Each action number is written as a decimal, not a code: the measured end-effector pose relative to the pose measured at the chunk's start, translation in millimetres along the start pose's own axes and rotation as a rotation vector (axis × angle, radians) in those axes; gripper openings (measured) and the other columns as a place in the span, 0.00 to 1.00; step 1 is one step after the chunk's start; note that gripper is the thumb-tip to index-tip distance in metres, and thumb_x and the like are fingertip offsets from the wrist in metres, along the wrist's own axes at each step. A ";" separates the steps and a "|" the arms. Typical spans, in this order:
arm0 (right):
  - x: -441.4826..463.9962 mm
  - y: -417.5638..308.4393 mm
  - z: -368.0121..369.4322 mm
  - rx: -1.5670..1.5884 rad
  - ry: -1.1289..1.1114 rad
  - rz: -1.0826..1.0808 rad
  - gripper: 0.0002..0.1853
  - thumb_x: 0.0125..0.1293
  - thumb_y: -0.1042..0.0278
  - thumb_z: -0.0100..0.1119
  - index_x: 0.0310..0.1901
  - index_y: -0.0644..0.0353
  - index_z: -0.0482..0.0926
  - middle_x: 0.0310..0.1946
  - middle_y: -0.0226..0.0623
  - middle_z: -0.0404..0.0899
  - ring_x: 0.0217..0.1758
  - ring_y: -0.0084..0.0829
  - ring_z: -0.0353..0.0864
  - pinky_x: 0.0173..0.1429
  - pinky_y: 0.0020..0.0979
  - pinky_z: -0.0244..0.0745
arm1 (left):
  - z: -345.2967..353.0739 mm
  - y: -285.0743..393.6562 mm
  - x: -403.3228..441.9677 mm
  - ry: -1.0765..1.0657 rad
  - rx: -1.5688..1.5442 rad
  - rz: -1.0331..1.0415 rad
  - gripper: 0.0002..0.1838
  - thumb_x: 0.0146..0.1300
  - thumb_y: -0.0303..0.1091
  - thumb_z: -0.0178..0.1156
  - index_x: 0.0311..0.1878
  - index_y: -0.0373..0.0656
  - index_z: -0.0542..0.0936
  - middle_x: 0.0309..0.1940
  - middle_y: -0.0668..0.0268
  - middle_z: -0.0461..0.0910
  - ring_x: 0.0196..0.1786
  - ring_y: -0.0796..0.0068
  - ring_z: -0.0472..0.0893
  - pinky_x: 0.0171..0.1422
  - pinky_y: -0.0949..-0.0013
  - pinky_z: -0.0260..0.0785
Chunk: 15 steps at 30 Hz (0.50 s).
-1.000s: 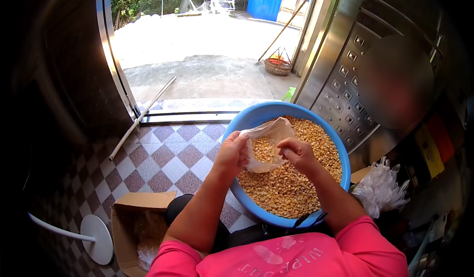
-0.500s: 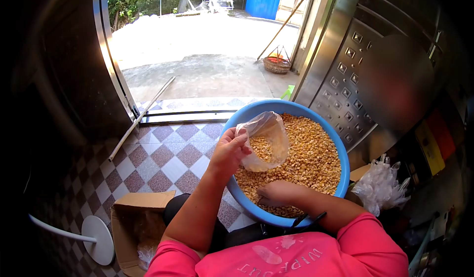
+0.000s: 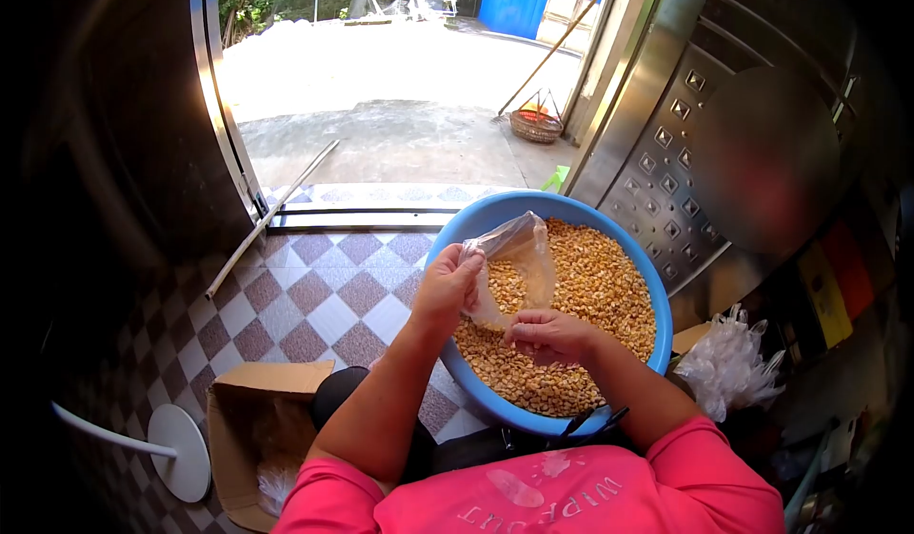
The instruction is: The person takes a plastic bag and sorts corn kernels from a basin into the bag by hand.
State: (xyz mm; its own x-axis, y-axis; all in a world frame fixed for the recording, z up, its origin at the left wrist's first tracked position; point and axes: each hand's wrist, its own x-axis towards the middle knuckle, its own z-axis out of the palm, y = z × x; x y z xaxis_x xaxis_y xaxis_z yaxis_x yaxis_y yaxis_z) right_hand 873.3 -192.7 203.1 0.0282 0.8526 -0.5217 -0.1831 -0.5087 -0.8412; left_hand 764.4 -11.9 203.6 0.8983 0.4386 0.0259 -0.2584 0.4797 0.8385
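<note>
A wide blue basin [image 3: 661,291] full of dried corn kernels [image 3: 609,277] stands before me. Over the kernels hangs a clear plastic bag [image 3: 533,248], its mouth spread and tilted, with some kernels visible inside or through it. My left hand [image 3: 451,288] grips the bag's left side between thumb and fingers. At the bag's lower near edge, my right hand [image 3: 547,334] has its fingers closed on the plastic; whether kernels are in them too is hidden.
An opened cardboard box [image 3: 224,439] with plastic inside sits at my left by a white round base [image 3: 179,453]. Bunched clear bags [image 3: 728,363] lie right of the basin. A pole [image 3: 271,220] crosses the doorway sill; a wicker basket [image 3: 535,127] stands outside.
My right hand has come up out of the kernels to the bag's near edge. The bag's mouth has narrowed and shifted slightly, still in my left hand.
</note>
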 end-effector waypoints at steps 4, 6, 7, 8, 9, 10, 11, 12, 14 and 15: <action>9.1 -14.0 -16.8 0.533 -0.043 -0.136 0.09 0.69 0.66 0.47 0.47 0.60 0.72 0.26 0.29 0.72 0.18 0.16 0.63 0.20 0.18 0.59 | 3.7 4.4 -2.7 0.008 -0.049 -0.037 0.05 0.67 0.35 0.53 0.37 0.47 0.69 0.13 0.79 0.59 0.12 0.89 0.56 0.15 0.80 0.48; 17.4 -23.8 -17.0 0.619 0.182 -0.178 0.12 0.69 0.68 0.46 0.51 0.62 0.70 0.31 0.32 0.74 0.27 0.18 0.73 0.28 0.20 0.71 | 2.3 5.0 -2.5 -0.031 -0.090 -0.061 0.06 0.67 0.36 0.52 0.38 0.46 0.69 0.14 0.78 0.61 0.12 0.88 0.58 0.15 0.79 0.48; 17.5 -28.9 -17.3 0.579 0.222 -0.204 0.15 0.68 0.71 0.46 0.54 0.66 0.67 0.39 0.37 0.75 0.42 0.26 0.77 0.42 0.27 0.78 | 2.0 4.8 -2.0 -0.030 -0.090 -0.060 0.06 0.67 0.36 0.52 0.38 0.46 0.69 0.14 0.78 0.61 0.12 0.88 0.58 0.15 0.79 0.48; 20.1 -34.1 -14.4 0.579 0.221 -0.203 0.15 0.68 0.71 0.46 0.54 0.66 0.67 0.39 0.37 0.75 0.42 0.26 0.77 0.42 0.27 0.78 | 1.7 4.1 -1.4 -0.032 -0.090 -0.066 0.05 0.67 0.36 0.52 0.39 0.47 0.69 0.14 0.79 0.61 0.12 0.88 0.57 0.15 0.80 0.47; 25.1 -39.3 -9.2 0.626 0.238 -0.256 0.15 0.67 0.72 0.47 0.54 0.66 0.67 0.41 0.39 0.74 0.46 0.30 0.76 0.46 0.29 0.79 | 1.5 3.6 -1.0 -0.033 -0.091 -0.072 0.05 0.67 0.36 0.52 0.39 0.47 0.69 0.14 0.79 0.61 0.12 0.89 0.57 0.15 0.80 0.46; 28.6 -42.8 -7.0 0.673 0.254 -0.309 0.16 0.66 0.73 0.48 0.54 0.67 0.66 0.44 0.41 0.73 0.50 0.33 0.75 0.50 0.32 0.79 | 2.6 4.0 -1.1 -0.031 -0.089 -0.072 0.05 0.67 0.36 0.52 0.39 0.47 0.69 0.14 0.79 0.61 0.12 0.89 0.57 0.15 0.80 0.46; 33.3 -42.3 -11.0 0.673 0.237 -0.359 0.16 0.65 0.74 0.50 0.54 0.68 0.66 0.51 0.41 0.69 0.53 0.35 0.73 0.55 0.37 0.75 | 4.4 4.9 -1.4 -0.014 -0.092 -0.082 0.05 0.67 0.35 0.52 0.40 0.47 0.69 0.14 0.79 0.60 0.12 0.89 0.55 0.14 0.81 0.45; 35.2 -43.3 -13.1 0.675 0.236 -0.359 0.16 0.65 0.74 0.50 0.54 0.68 0.66 0.51 0.41 0.69 0.53 0.35 0.73 0.55 0.37 0.75 | 5.0 5.3 -1.4 0.004 -0.095 -0.091 0.04 0.67 0.35 0.52 0.40 0.47 0.70 0.13 0.79 0.58 0.11 0.90 0.54 0.14 0.82 0.44; 37.1 -44.8 -17.6 0.590 0.214 -0.472 0.16 0.65 0.74 0.50 0.54 0.67 0.66 0.52 0.40 0.67 0.54 0.34 0.72 0.59 0.41 0.72 | 2.6 4.3 -1.2 -0.013 -0.103 -0.095 0.04 0.67 0.35 0.52 0.40 0.47 0.70 0.13 0.79 0.58 0.11 0.89 0.54 0.14 0.81 0.44; 41.1 -44.4 -21.2 0.568 0.213 -0.490 0.18 0.65 0.72 0.51 0.56 0.64 0.65 0.52 0.38 0.67 0.57 0.32 0.69 0.62 0.42 0.68 | 1.6 3.8 -1.4 -0.031 -0.114 -0.097 0.04 0.67 0.35 0.52 0.40 0.47 0.70 0.14 0.79 0.58 0.11 0.89 0.54 0.13 0.81 0.43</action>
State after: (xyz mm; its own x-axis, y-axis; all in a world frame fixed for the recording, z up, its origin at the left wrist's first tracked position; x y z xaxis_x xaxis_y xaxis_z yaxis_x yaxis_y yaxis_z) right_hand 903.4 -137.6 216.0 0.4134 0.8938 -0.1738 -0.5748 0.1082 -0.8111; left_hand 762.7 -11.8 207.6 0.9312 0.3630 -0.0344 -0.2065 0.6028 0.7707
